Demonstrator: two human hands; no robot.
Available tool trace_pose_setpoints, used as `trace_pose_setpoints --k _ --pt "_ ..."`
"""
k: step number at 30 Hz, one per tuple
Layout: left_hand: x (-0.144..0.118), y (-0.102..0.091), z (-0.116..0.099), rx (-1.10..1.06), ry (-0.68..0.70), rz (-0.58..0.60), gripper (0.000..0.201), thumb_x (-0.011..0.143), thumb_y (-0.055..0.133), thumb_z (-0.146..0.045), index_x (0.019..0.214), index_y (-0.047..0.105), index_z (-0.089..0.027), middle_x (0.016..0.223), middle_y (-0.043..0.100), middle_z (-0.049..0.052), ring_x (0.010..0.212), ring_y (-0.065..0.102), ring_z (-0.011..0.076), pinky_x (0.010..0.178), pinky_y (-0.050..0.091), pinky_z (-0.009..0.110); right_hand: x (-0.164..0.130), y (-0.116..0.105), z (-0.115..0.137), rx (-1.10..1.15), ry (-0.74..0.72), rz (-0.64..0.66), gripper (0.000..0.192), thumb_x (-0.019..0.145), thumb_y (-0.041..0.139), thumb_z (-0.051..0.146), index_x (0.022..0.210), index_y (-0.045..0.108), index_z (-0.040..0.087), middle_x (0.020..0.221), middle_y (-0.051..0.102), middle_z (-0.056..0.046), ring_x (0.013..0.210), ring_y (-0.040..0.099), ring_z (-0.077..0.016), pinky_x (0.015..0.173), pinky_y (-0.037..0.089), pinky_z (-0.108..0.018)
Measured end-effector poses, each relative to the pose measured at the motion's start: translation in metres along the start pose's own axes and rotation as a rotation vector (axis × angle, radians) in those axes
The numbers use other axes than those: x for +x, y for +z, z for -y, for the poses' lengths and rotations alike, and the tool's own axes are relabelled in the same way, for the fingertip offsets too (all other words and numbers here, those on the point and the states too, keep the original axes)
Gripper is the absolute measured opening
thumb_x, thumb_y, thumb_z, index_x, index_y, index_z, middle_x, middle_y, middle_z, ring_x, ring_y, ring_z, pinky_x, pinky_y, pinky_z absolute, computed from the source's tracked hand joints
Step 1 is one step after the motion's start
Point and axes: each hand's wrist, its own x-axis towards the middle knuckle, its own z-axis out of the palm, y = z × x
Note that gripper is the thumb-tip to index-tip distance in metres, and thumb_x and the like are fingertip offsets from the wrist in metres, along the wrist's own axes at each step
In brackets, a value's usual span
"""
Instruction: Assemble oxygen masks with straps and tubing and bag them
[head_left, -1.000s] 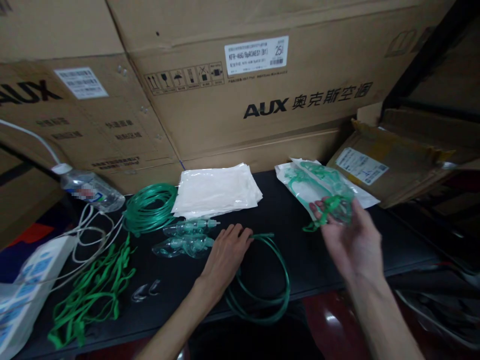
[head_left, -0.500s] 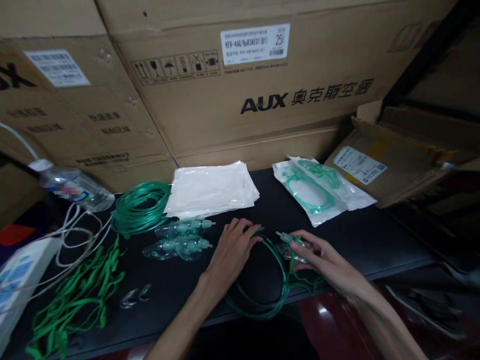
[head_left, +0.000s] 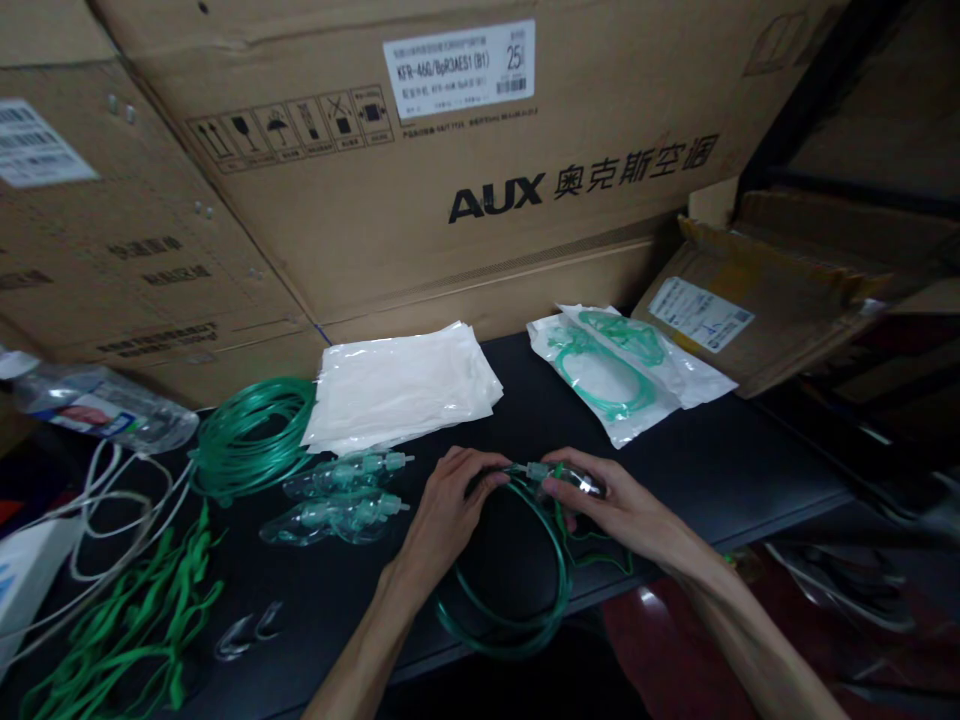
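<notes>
My left hand pinches the end of a green tube coil that lies on the black table at its front edge. My right hand grips a clear mask with a green connector, its tip pointing at the tube end. The two hands meet at about the middle of the table. A thin green strap trails under my right hand.
Two more clear masks lie left of my hands, beside a green tube bundle. A stack of white bags and sealed packets lie behind. Green straps, white cable, a water bottle sit left. Cardboard boxes wall the back.
My right hand came down from above the packets with the mask and moved left to meet my left hand, which has closed on the tube end.
</notes>
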Motion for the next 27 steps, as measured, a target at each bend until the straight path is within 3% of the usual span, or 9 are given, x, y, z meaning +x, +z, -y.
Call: trace_pose_setpoints --k 8,12,15,23,27 --pt "-0.001 0.000 0.002 -0.056 0.052 0.010 0.015 0.105 0.058 -0.024 0.112 0.070 -0.025 0.107 0.074 0.002 0.101 0.068 0.0194 0.094 0.053 0.036 0.005 -0.010 0.009 -0.102 0.024 0.074 0.040 0.092 0.068 0.056 0.111 0.068 0.022 0.082 0.063 0.002 0.060 0.056 -0.0119 0.056 0.046 -0.025" --pt "-0.001 0.001 0.001 -0.085 0.090 -0.009 0.015 0.104 0.058 -0.021 0.113 0.070 -0.023 0.107 0.071 0.002 0.101 0.068 0.0171 0.093 0.055 0.032 0.014 -0.015 0.020 -0.193 0.042 0.116 0.037 0.091 0.070 0.055 0.102 0.074 0.020 0.074 0.062 0.003 0.053 0.051 -0.0097 0.048 0.041 -0.022" --pt "-0.001 0.002 0.000 -0.092 0.111 -0.034 0.014 0.104 0.058 -0.021 0.113 0.069 -0.022 0.106 0.071 0.003 0.100 0.069 0.0162 0.092 0.056 0.030 0.020 -0.013 0.026 -0.227 0.046 0.127 0.037 0.089 0.071 0.056 0.096 0.075 0.020 0.073 0.061 0.003 0.052 0.053 -0.0097 0.047 0.043 -0.022" --pt "-0.002 0.001 0.002 -0.063 0.160 -0.112 0.018 0.104 0.059 -0.033 0.109 0.070 -0.020 0.101 0.072 0.004 0.095 0.071 0.0174 0.088 0.060 0.032 0.026 -0.006 0.030 -0.225 0.098 0.155 0.041 0.091 0.067 0.058 0.096 0.073 0.019 0.055 0.056 0.005 0.042 0.056 -0.0111 0.039 0.041 -0.020" --pt "-0.003 0.001 0.001 -0.049 0.194 -0.122 0.021 0.105 0.057 -0.033 0.110 0.072 -0.019 0.101 0.073 0.005 0.095 0.071 0.0175 0.088 0.061 0.033 0.027 -0.009 0.034 -0.250 0.093 0.189 0.040 0.092 0.066 0.058 0.094 0.074 0.019 0.058 0.057 0.005 0.043 0.058 -0.0111 0.040 0.042 -0.020"
